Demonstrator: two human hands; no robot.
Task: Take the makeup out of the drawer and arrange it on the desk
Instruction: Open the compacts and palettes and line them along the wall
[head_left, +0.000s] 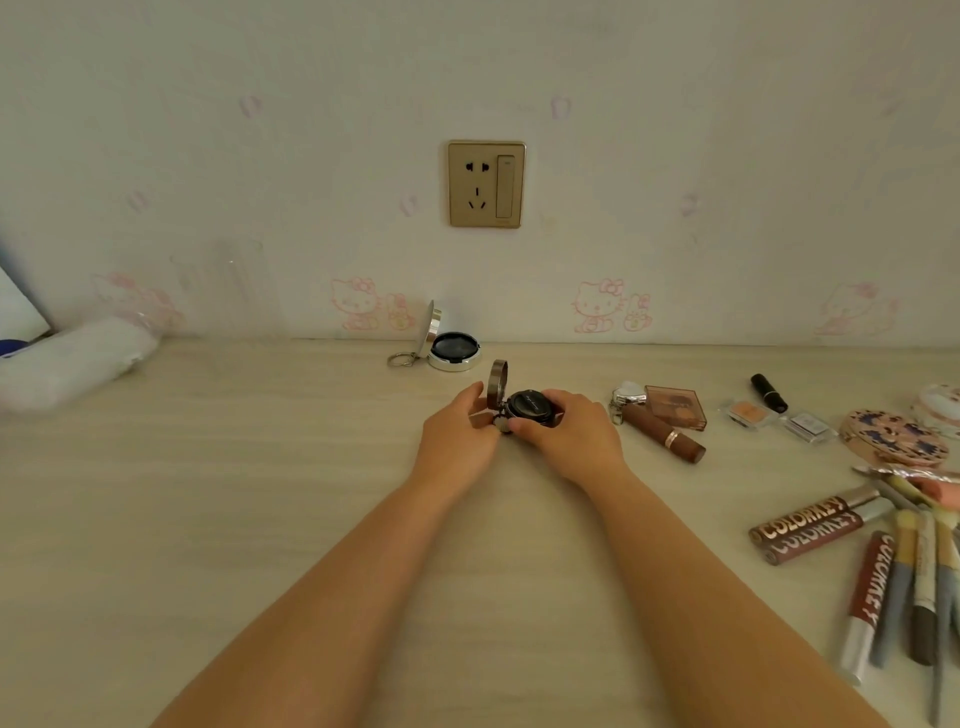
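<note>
Dark compact (524, 402) between your hands, lid up | right hand (569, 431) grips its base, left hand (457, 426) pinches the lid side | silver compact (452, 348) just beyond | most makeup lies right (drawer unseen), so you're well along.

A pale wood-grain surface (260, 519) is backed by cartoon-cat wallpaper (727, 156) — a gold socket plate (487, 184) is mounted centrally.
</note>
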